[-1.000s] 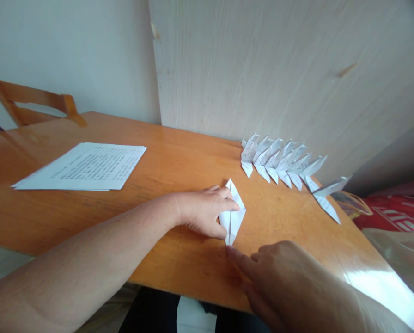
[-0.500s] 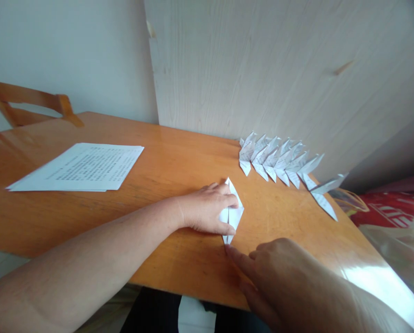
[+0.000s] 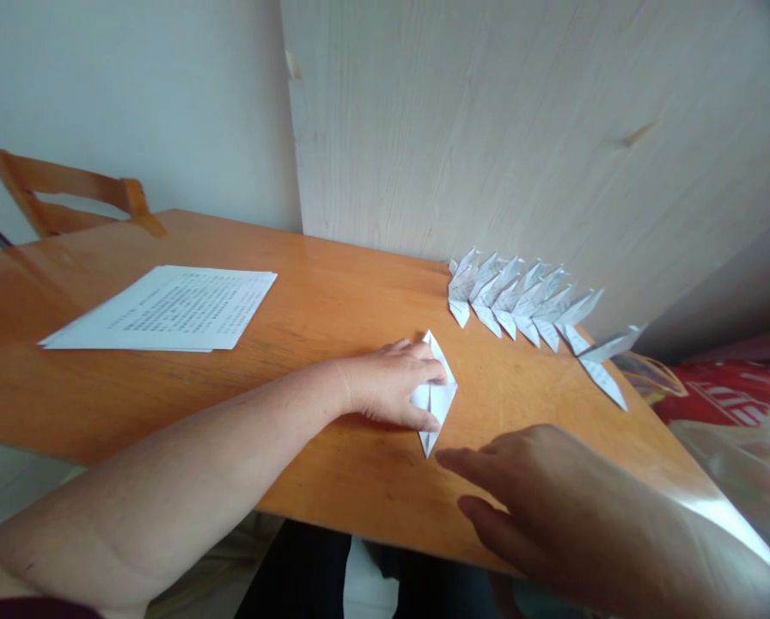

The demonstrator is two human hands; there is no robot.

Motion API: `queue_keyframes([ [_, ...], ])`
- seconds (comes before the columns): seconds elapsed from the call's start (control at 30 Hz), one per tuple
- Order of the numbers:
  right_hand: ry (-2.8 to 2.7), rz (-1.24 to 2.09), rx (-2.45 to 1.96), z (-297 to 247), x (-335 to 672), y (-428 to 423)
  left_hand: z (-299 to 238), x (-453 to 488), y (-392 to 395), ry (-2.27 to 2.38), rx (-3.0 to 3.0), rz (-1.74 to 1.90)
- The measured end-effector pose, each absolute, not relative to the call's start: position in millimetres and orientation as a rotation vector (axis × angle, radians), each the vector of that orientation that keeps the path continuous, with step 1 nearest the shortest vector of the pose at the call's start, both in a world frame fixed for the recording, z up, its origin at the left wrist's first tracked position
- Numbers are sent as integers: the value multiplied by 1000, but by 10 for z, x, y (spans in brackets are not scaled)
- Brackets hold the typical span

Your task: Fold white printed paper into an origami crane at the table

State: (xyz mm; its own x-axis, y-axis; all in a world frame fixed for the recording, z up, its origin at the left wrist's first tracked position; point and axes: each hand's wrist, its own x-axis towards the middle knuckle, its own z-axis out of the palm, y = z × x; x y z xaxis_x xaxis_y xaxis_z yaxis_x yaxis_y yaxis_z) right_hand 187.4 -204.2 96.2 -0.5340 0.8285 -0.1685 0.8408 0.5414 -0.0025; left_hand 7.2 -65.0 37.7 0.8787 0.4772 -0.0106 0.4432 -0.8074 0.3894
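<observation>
A small white folded paper (image 3: pixel 445 397), kite-shaped with pointed ends and a crease down its middle, lies flat on the wooden table (image 3: pixel 359 481). My left hand (image 3: pixel 401 384) rests on its left side, thumb and fingers holding it down against the tabletop and hiding part of it. Just right of the paper's near tip is my right hand (image 3: pixel 520 481), empty and apart from the paper. Its index finger is stretched towards the tip, and the thumb stands away below.
Several folded paper pieces (image 3: pixel 520 297) stand in a row at the back right, with one larger piece (image 3: pixel 601 370) at their near end. A stack of printed sheets (image 3: pixel 172 309) lies on the left. Behind it is a wooden chair (image 3: pixel 76 180); red bags (image 3: pixel 726 391) sit beyond the right edge.
My right hand has lifted off the paper's near tip and shifted slightly right, its thumb parting from the index finger. My left hand still holds the paper.
</observation>
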Motion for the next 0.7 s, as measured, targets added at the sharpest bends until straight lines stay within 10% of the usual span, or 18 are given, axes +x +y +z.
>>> queue_keyframes([
  [0.3,2695,-802,1407,883,2113,-1651,413,31,-700,643,2721,144],
  [0.5,2785,-512,2205,473,2369,-1105,454,19,-804,694,2826,157],
  [0.7,3079,-289,1828,311,2336,-1001,465,-1,-820,693,2850,123],
])
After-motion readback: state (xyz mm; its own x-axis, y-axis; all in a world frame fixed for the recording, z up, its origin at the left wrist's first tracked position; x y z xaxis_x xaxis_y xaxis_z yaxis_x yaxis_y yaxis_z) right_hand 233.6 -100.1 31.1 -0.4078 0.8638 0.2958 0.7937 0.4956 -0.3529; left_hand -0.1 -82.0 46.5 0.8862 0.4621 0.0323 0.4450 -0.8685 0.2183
